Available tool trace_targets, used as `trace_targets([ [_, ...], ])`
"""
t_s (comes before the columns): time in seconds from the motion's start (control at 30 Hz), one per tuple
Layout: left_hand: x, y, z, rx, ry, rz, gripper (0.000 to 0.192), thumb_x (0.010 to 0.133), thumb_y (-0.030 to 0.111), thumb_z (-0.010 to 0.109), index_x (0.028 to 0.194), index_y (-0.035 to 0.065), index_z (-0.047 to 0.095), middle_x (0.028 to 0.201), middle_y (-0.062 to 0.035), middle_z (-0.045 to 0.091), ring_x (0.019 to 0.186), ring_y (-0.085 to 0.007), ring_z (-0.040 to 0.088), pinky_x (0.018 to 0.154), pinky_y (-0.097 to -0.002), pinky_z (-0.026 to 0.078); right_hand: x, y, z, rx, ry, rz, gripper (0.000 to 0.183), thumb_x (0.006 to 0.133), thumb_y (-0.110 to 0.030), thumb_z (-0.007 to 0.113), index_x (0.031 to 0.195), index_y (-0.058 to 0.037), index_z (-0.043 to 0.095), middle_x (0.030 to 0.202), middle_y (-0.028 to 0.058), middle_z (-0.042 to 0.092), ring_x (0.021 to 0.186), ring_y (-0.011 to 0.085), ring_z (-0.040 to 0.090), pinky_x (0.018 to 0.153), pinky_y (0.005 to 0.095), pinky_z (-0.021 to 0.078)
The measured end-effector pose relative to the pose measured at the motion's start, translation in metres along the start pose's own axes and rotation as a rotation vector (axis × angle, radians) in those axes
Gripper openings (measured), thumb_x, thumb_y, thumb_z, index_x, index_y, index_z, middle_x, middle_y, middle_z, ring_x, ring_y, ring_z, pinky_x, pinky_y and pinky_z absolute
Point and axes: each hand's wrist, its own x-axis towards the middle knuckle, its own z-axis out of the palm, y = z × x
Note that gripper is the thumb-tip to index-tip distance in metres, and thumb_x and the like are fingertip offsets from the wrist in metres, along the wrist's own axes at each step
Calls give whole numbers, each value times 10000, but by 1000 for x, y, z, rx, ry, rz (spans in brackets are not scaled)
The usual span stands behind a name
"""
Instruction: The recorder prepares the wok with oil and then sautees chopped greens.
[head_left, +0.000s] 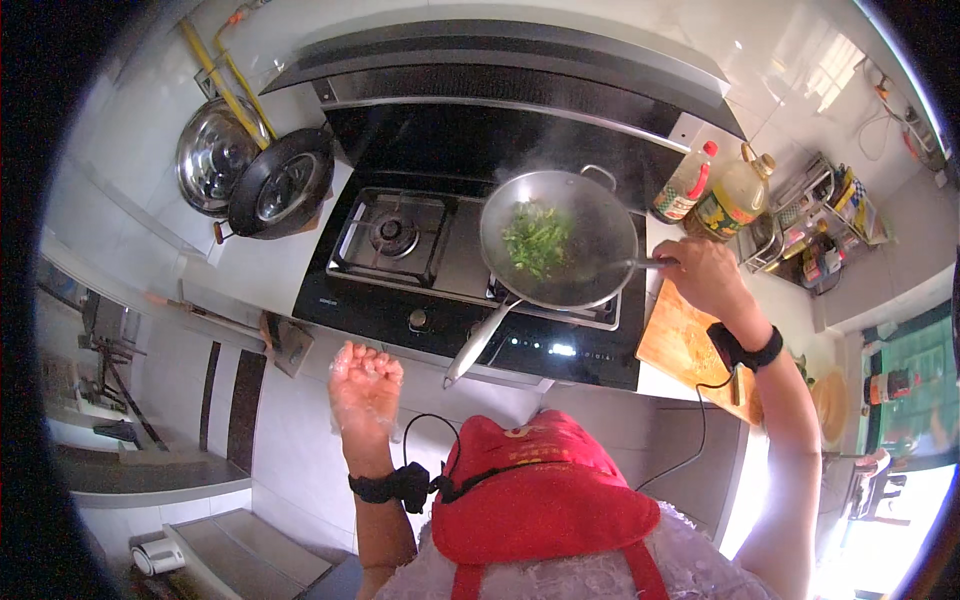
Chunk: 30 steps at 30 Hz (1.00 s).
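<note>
A steel wok (585, 225) with a long metal handle sits over the right burner of a black gas stove. Chopped green vegetables (536, 238) lie in it, left of its middle, and steam rises. My right hand (701, 274) grips the dark handle of a utensil (651, 263) that reaches over the wok's right rim; its far end is hard to make out. In a clear plastic glove, my left hand (367, 382) is raised before the stove's front edge, palm up with its fingers curled, holding nothing that shows. The wok's handle points towards me between my hands.
A wooden cutting board (679, 337) lies right of the stove, below my right forearm. Behind that hand stand an oil jug (731, 199) and a red-capped bottle (684, 184). A black pan (281, 184) and a steel lid (215, 154) lean at the left. Cords hang from both wristbands.
</note>
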Motion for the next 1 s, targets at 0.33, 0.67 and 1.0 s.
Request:
trace_targets([
  [0.33,-2,-3,-1,-24,-80,-48,185,902,197,578,774,67,543,712,-24,527,665,-152,474,659,-306,421,32,-33,66,206,97,96,241,856,-260,611,1068,-152,647,895,169,670,833,346,652,715,439,530],
  [0.67,-9,-6,1,5,-13,-37,178,891,198,595,782,67,540,715,-25,521,664,-151,474,653,-301,423,50,-17,97,194,262,144,217,850,-244,620,1045,-155,656,860,144,671,789,327,655,685,429,521],
  [1.0,-6,-9,5,27,0,-27,166,887,200,589,776,90,531,698,-9,499,646,-151,464,662,-301,406,16,-17,26,61,74,54,183,822,-286,650,962,-176,693,793,116,680,744,290,671,664,404,536],
])
